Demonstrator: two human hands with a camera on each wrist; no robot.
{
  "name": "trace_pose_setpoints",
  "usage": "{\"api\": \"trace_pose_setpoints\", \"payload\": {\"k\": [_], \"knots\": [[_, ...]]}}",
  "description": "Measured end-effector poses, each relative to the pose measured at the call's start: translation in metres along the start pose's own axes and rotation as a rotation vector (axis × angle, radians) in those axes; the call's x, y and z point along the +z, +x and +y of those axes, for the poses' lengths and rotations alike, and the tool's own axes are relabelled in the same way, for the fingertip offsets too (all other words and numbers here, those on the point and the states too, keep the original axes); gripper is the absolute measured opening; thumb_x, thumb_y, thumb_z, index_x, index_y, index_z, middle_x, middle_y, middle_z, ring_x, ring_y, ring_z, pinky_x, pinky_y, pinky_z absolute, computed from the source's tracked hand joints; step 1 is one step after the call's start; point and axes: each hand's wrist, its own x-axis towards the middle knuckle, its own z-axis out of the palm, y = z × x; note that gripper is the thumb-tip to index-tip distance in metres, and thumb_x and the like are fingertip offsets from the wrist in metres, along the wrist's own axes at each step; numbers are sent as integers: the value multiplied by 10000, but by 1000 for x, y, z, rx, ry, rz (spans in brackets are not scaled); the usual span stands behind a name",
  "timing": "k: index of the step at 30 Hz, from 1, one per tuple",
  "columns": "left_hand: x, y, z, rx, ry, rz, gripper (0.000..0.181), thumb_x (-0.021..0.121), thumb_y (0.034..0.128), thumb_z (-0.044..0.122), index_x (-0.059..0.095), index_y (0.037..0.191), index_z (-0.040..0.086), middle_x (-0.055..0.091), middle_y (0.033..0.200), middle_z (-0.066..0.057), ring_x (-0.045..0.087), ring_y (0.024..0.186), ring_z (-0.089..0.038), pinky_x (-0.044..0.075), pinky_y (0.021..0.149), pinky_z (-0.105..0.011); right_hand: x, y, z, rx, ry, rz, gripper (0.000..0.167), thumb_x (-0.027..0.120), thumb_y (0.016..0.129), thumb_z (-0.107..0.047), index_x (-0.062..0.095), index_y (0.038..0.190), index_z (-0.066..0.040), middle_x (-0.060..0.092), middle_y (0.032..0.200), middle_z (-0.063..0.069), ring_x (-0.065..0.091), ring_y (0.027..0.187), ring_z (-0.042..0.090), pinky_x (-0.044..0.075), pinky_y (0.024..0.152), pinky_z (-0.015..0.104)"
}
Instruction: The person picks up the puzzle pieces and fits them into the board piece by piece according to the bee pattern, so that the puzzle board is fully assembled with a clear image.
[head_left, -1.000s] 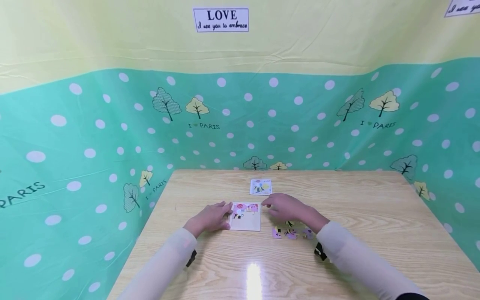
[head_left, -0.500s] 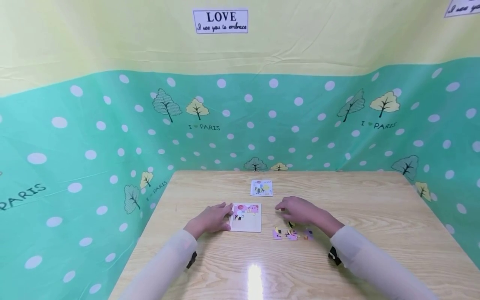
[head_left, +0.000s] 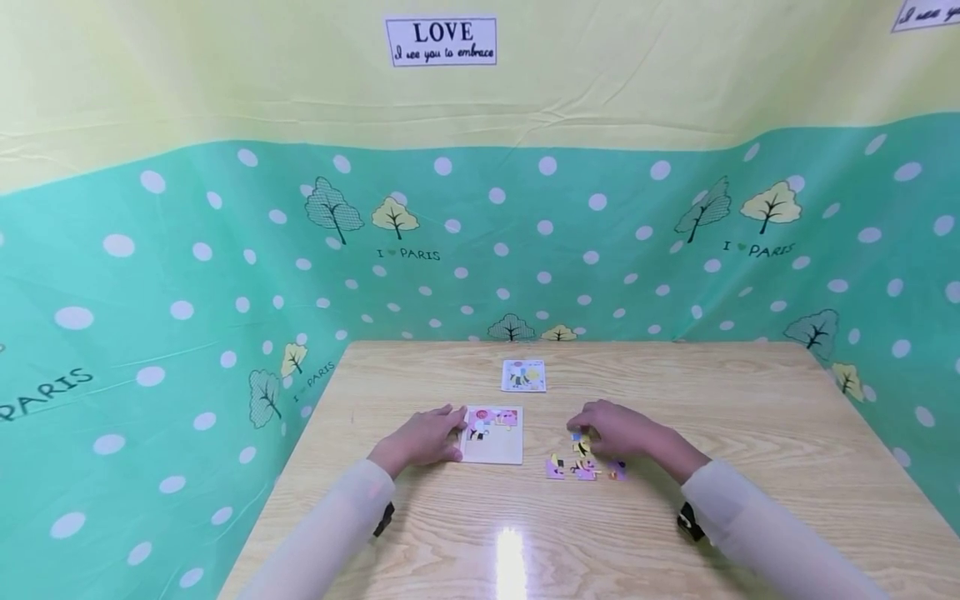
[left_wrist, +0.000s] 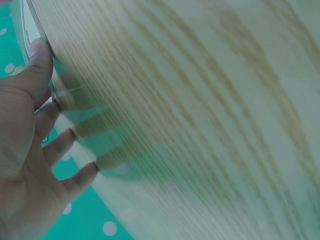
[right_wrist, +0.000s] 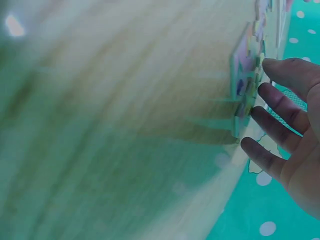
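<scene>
Right hand [head_left: 617,428]: loosely spread, no pinch I can see
Yellow piece [head_left: 581,448]: its 8 o'clock, by the fingertips
Board [head_left: 498,450]: 9 o'clock, spread left hand [head_left: 423,436] nearer

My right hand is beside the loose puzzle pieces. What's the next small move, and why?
I'd probably have the right hand pinch the flat yellow-and-black puzzle piece by its fingers: it lies loose and close, while the thin, squarish white board, its left edge at the left hand, has a bare lower part.
</scene>
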Motion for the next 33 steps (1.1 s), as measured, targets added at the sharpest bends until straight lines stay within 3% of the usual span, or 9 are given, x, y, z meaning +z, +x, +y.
{"api": "trace_pose_setpoints", "payload": {"k": [17,26,33], "knots": [[0,-1,0,14,6,10,844,736,883,497,418,1555,98,570,1509,24,398,1502,-327,398,1161,-594,8,-1,2,-55,-96,28,331,759,864,-89,759,1192,-128,703,1010,-13,624,947,174,556,858,359],[-1,-1,0,5,7,11,854,741,881,494,409,1560,99,548,1530,-11,401,1501,-325,399,1165,-585,6,2,5,-46,-56,17,362,752,818,-94,766,1174,-153,689,909,-61,542,839,82,498,762,292],[-1,-1,0,0,2,7,834,733,887,495,417,1557,113,543,1534,3,394,1506,-320,391,1162,-606,5,9,3,8,-12,37,337,741,844,-132,762,1173,-202,644,869,-115,505,808,61,463,741,268]]}}
